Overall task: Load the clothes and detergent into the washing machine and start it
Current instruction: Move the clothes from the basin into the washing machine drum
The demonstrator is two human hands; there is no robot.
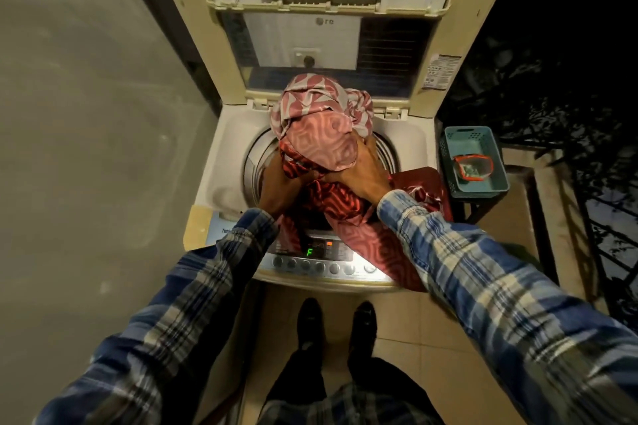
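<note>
Over the mouth of the washing machine (224, 155), a bunched clothes bundle (317, 145) of red and pink patterned fabric, bulging above the rim of the drum (252, 162). Long axis running from the machine's front toward its hinge: paler knotted end pointing at the raised lid (324, 21), darker red tail trailing back over the machine's front right corner and across part of the control panel (310, 252). On the bundle's right flank, the right hand (362, 176), fingers curled over and gripping the cloth. Against the bundle's left underside, the left hand (276, 190), fingers buried in the folds; gripping or merely propping, impossible to tell. Lid standing upright at the machine's rear. Green "F" lit on the panel. Just right of the machine, a blue basket (499, 162) holding a red-edged packet (473, 167). In front of the machine, two dark shoes (310, 324) on tiled floor.
</note>
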